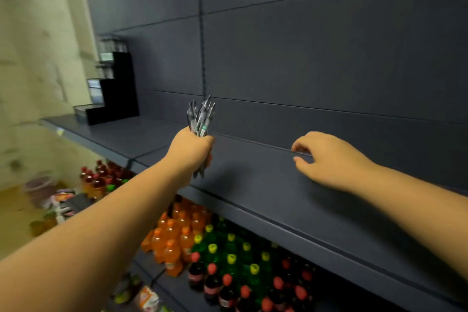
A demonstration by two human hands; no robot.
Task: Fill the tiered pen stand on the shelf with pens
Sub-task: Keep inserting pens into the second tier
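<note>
Hands out over the dark shelf [253,185]. Left hand [191,148] fisted round a bundle of pens [201,119], clear barrels upright, tips poking out below the fingers. Right hand [326,158] holding nothing, fingers loosely curled, fingertips at or just above the shelf near the back panel; contact hard to judge. Both well apart from each other.

Further left, at the far end of the same shelf: black tiered pen stand [114,88], stepped like stairs, against the back panel, a few clear items in its upper tiers, too blurred to name. Well away from the held pens.

Below the shelf, rows of drink bottles [228,256]: orange ones, green ones with yellow caps, dark ones with red caps. More red bottles [101,177] further left, near the floor.
</note>
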